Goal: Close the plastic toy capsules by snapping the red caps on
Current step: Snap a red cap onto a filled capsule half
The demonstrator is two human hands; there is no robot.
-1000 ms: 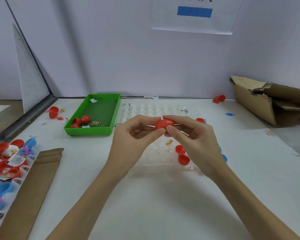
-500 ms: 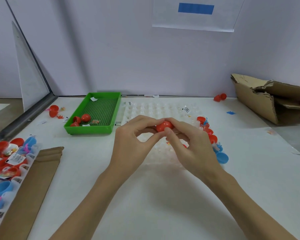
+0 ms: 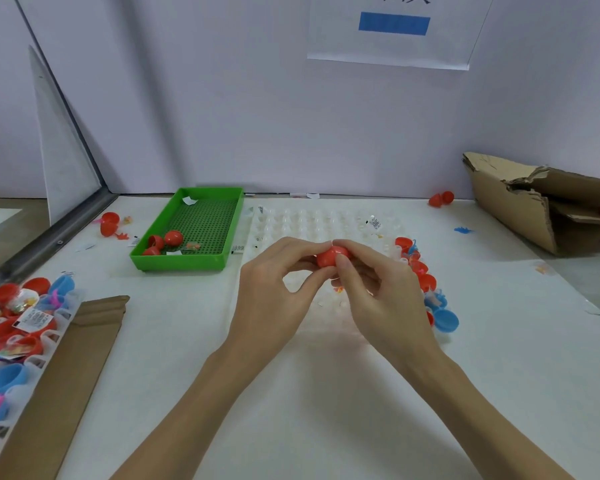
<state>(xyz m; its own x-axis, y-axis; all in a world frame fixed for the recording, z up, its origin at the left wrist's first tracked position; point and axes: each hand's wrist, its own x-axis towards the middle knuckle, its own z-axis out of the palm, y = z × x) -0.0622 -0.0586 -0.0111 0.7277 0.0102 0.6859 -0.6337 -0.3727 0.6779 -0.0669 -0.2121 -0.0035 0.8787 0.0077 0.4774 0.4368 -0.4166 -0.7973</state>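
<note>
Two hands met over the middle of the white table, both pinching one red capsule between them. The left hand gripped it from the left with thumb and curled fingers, and the right hand gripped it from the right, its thumb laid across the near side of the red shell. Whether the cap was fully seated could not be told (the fingers covered the seam). The capsule was held above a clear plastic dimpled tray that lay flat on the table.

Along the right edge of that tray sat a row of open capsule halves, red ones near the top and a blue half at the near end, some with small toys in them. A green perforated tray stood to the left of the clear one, holding a few red capsule pieces in its near left corner. Further left on the table lay another loose red capsule.

At the far left edge, a second clear tray was crowded with red and blue halves and wrapped toys, with a flat piece of brown cardboard just beside it. A torn cardboard box lay on its side at the right, and a red capsule rested near the back wall.
</note>
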